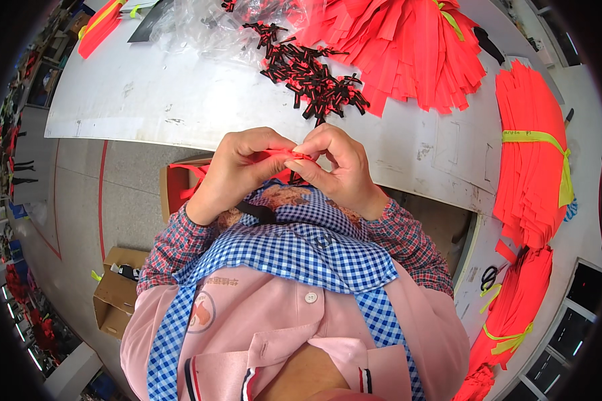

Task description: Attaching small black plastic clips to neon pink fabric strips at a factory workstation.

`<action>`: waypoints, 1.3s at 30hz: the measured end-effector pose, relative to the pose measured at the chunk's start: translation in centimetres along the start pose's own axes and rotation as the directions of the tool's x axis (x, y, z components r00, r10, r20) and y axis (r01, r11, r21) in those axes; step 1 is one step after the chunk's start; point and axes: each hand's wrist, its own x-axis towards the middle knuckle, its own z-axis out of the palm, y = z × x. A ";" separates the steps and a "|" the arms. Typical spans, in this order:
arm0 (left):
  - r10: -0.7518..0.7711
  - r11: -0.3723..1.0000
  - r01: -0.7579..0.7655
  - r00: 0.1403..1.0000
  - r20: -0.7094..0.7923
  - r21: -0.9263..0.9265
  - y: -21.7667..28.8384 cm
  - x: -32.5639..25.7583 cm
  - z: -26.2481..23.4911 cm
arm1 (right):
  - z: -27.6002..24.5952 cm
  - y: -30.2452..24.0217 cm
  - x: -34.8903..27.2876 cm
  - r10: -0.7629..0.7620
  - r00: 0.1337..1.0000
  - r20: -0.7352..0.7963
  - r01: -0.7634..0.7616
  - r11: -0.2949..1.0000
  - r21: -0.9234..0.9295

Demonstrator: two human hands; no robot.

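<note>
Close to the table's near edge, my left hand (pixel 237 170) and my right hand (pixel 338 167) meet, thumbs and fingers pinching a red fabric strip (pixel 299 156) between them. Fingers cover most of the strip, and a small dark piece shows just below the fingertips. Beyond my hands on the white table (pixel 201 107) lies a pile of small black-and-red pieces (pixel 318 87). Farther back, a large spread of red strips (pixel 408 50) fans out, with a yellow-green tie around it.
Clear plastic bags (pixel 204 30) lie at the back. On the right are tied bundles of red strips (pixel 532 160) and black scissors (pixel 490 277). A cardboard box (pixel 166 194) with red strips stands left of my lap; another open carton (pixel 110 301) sits on the floor.
</note>
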 end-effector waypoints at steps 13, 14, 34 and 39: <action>-0.148 0.988 0.149 0.989 0.023 -0.051 0.5 0.7 -0.2 | 0.2 0.2 0.4 0.147 0.989 0.004 -0.147 0.985 0.093; -0.209 0.974 0.210 0.978 0.020 -0.090 0.4 0.6 -0.1 | 0.2 0.3 0.5 0.139 0.990 -0.006 -0.136 0.980 0.144; -0.194 0.959 0.210 0.976 0.100 -0.191 2.7 1.4 -1.5 | 1.2 0.2 0.8 0.206 0.975 -0.085 -0.161 0.914 0.374; -0.139 0.962 0.162 0.984 0.115 -0.222 1.5 1.9 -0.9 | 2.4 0.3 -0.1 0.248 0.961 -0.121 -0.176 0.888 0.425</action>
